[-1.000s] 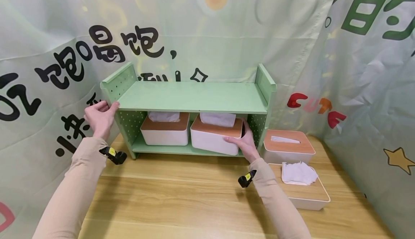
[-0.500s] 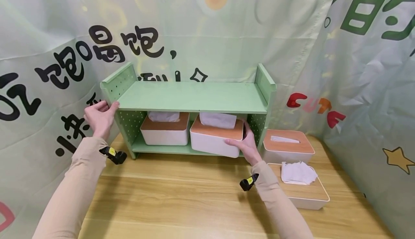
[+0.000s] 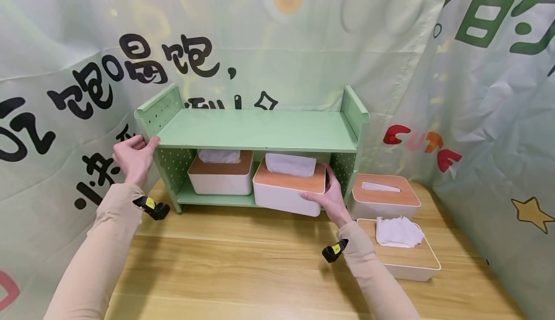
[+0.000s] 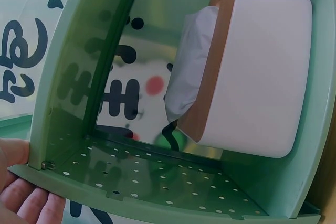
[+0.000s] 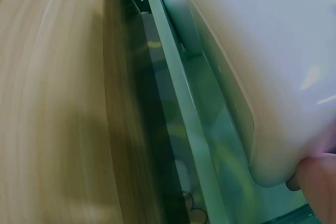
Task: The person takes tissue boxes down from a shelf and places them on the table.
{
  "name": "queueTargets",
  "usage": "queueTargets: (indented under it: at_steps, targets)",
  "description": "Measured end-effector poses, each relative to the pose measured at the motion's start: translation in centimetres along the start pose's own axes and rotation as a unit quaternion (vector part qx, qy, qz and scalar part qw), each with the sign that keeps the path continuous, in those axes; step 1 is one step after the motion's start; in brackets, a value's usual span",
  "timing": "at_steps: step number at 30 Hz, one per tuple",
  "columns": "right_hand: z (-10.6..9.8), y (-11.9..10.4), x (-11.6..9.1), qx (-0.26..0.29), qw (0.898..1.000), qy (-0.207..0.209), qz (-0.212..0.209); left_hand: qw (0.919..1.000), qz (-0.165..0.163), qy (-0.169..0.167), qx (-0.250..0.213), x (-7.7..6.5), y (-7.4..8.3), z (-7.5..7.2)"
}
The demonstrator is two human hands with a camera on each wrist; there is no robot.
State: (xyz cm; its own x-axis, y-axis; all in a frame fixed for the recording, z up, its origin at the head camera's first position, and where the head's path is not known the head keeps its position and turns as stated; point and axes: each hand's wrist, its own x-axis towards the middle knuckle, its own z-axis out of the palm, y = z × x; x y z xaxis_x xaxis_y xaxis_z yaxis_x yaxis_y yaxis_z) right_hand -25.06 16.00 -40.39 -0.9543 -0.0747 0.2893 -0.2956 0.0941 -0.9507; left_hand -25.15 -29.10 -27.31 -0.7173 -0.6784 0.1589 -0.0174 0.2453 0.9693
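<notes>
A green two-tier shelf (image 3: pixel 260 129) stands on the table. My left hand (image 3: pixel 134 158) grips the front edge of its left side panel, thumb and fingers on either side of the edge in the left wrist view. My right hand (image 3: pixel 333 197) holds the right end of a white tissue box (image 3: pixel 282 197) with a wood-look lid, thumb on its front. This box is tilted, its right front corner jutting past the lower shelf board. A second tissue box (image 3: pixel 221 183) sits on that board to its left. The right fingers are mostly hidden behind the box.
Two more tissue boxes stand on the wooden table (image 3: pixel 243 267) right of the shelf: a rear box (image 3: pixel 386 206) and a front box (image 3: pixel 412 272) with tissue sticking out. A printed cloth (image 3: pixel 269 35) hangs behind and at both sides.
My right hand has drawn the held tissue box a little forward out of the lower tier, its front edge coming lower in view. The left hand and shelf have stayed still.
</notes>
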Motion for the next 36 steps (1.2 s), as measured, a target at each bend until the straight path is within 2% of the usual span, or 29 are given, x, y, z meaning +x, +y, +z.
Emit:
queueTargets:
  at_steps: [5,21,36]
  targets:
    - [0.0,0.0,-0.4,0.018,1.000,-0.003,0.004,1.0000,0.005,0.002,0.001,0.0,0.1,0.0]
    - [0.0,-0.2,-2.5,0.031,0.999,-0.014,0.002,0.9998,0.021,0.003,-0.001,-0.1,0.0,0.1]
    - [-0.5,-0.4,-4.6,0.014,1.000,-0.016,0.018,1.0000,0.004,0.001,0.005,-0.1,0.0,-0.1]
